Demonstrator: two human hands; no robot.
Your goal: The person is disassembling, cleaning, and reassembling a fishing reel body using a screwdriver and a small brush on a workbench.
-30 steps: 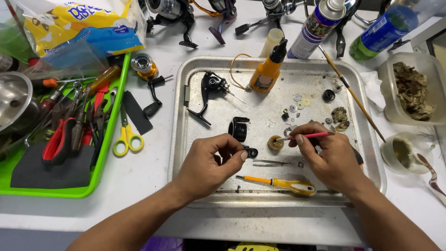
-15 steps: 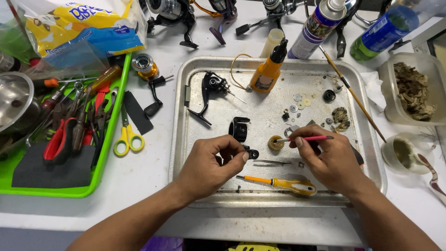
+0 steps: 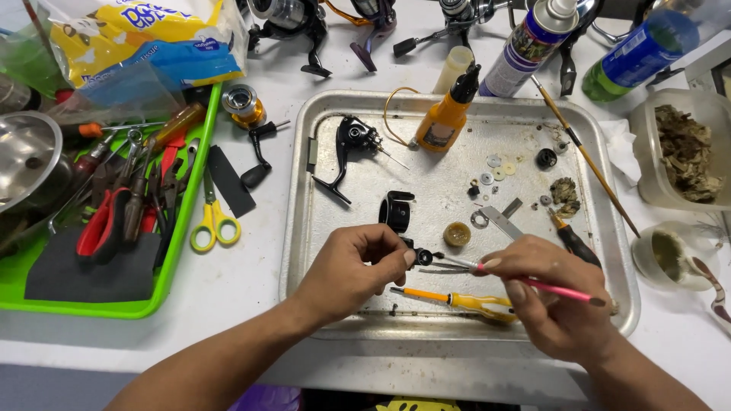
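Metal gleams under the work: a dented silver baking tray (image 3: 304, 190) holds the whole job. Left hand (image 3: 354, 270) pinches a small black round reel part (image 3: 423, 256) between thumb and fingertips, low over the tray's front half. Right hand (image 3: 552, 301) grips a thin pink-handled brush (image 3: 533, 283) like a pen, fingers closed tight on the shaft, its tip right at the black part. This looks like the cleaning or greasing step, bristles working into that little piece. Just below lies a yellow-handled screwdriver (image 3: 464, 301), and a black plastic ring (image 3: 396, 211) and a tan round washer (image 3: 457, 234) sit just behind. An orange squeeze bottle (image 3: 445, 118) stands at the back. Next, I judge, a slow turn of the part so the brush reaches every side, with a steady pinch.
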